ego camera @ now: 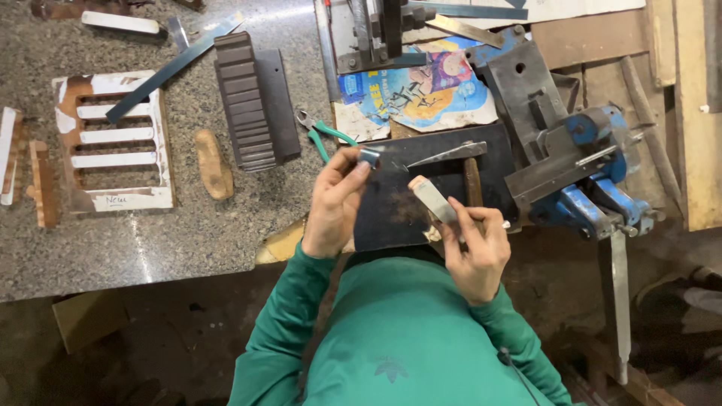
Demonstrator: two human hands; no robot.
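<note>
My left hand (pixel 335 201) pinches a small grey-blue metal piece (pixel 369 156) between thumb and fingers, held just above a dark steel plate (pixel 398 214). In my right hand (pixel 474 244) is a flat pale tool with a tan tip (pixel 430 197), angled up and left toward the plate. A hammer with a metal head (pixel 449 155) and wooden handle lies on the plate between my hands. Green sleeves cover both arms.
A blue bench vise (pixel 583 162) stands to the right. Green-handled pliers (pixel 322 132) lie left of the plate. On the granite bench (pixel 150 240) lie a dark ribbed block (pixel 248 101), a slotted white-and-brown frame (pixel 113 143), a wooden oval piece (pixel 213 163) and metal strips.
</note>
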